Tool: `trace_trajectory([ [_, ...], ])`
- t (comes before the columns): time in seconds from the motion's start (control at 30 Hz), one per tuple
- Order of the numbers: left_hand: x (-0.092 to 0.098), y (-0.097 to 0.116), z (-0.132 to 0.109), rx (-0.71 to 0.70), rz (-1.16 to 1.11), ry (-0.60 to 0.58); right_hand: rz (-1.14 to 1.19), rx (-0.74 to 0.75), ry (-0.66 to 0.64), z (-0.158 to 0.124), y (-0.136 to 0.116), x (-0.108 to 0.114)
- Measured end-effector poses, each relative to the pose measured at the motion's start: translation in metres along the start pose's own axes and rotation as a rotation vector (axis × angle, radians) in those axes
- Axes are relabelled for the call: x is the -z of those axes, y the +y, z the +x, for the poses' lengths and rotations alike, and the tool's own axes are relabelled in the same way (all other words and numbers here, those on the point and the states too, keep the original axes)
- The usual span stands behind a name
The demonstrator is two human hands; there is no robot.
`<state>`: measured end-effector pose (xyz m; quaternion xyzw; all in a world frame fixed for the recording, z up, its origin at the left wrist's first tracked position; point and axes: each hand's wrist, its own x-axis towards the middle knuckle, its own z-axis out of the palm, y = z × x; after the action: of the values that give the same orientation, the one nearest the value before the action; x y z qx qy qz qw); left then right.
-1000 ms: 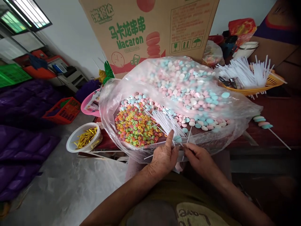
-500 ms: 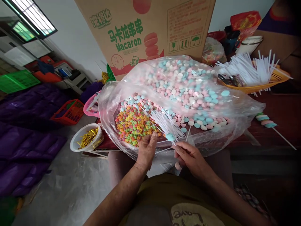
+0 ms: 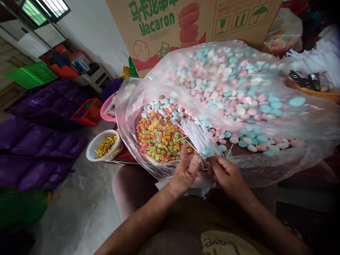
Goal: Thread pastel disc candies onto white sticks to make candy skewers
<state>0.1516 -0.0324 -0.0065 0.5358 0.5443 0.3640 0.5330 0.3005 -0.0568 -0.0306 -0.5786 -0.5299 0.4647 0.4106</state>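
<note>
My right hand (image 3: 228, 177) pinches a thin white stick, mostly hidden by the fingers, with a pale blue candy (image 3: 207, 152) at its upper end. Close beside it on the left, my left hand (image 3: 185, 173) has its fingers apart, with nothing visible in them. Just beyond both hands lies a bundle of white sticks (image 3: 195, 136). Small ring-shaped candies (image 3: 159, 138) in orange, yellow and green are heaped left of the bundle. Pink, white and blue oval candies (image 3: 239, 102) fill the clear plastic bag (image 3: 132, 94) and spill out on its right side.
A cardboard box (image 3: 159, 46) stands behind the bag. To the left are a white tub of gold twist ties (image 3: 91, 152), a pink basket (image 3: 106, 109) and a red crate (image 3: 86, 115). More white sticks (image 3: 318, 63) lie in an orange basket (image 3: 318, 92) at right.
The camera has turned, so the bag and box sit further right and higher in view. My left fingers have spread apart; my right hand still holds the stick with the blue candy.
</note>
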Motion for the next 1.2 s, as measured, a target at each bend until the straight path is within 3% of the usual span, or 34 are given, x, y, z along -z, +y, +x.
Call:
trace_trajectory([
  [0.07,0.026,0.001,0.009,-0.118,0.368,0.181,-0.115,-0.005,-0.049,0.002,0.002,0.008],
  [0.17,0.047,-0.004,0.026,-0.208,0.842,0.093,-0.227,0.038,-0.123,0.0,0.004,0.007],
  [0.23,0.05,-0.011,0.035,-0.256,0.984,0.023,-0.253,0.061,-0.1,-0.003,0.004,0.0],
  [0.43,0.062,-0.025,0.04,-0.368,0.92,-0.045,-0.345,0.036,-0.052,-0.007,0.011,-0.006],
  [0.6,0.068,-0.023,0.045,-0.303,0.832,-0.011,-0.371,-0.002,-0.053,-0.004,0.01,-0.003],
  [0.73,0.065,-0.019,0.05,-0.259,0.854,0.018,-0.425,0.045,0.005,0.02,-0.002,0.005],
  [0.83,0.067,-0.015,0.049,-0.168,0.599,0.086,-0.405,0.109,0.072,0.048,-0.005,0.018],
  [0.9,0.071,-0.01,0.047,0.005,0.256,0.122,-0.292,0.119,0.17,0.058,-0.003,0.027],
  [1.0,0.078,-0.001,0.043,0.246,-0.204,0.108,-0.122,0.118,0.33,0.052,-0.002,0.037],
  [1.2,0.077,0.004,0.039,0.344,-0.503,-0.023,-0.079,0.014,0.242,0.018,-0.008,0.038],
])
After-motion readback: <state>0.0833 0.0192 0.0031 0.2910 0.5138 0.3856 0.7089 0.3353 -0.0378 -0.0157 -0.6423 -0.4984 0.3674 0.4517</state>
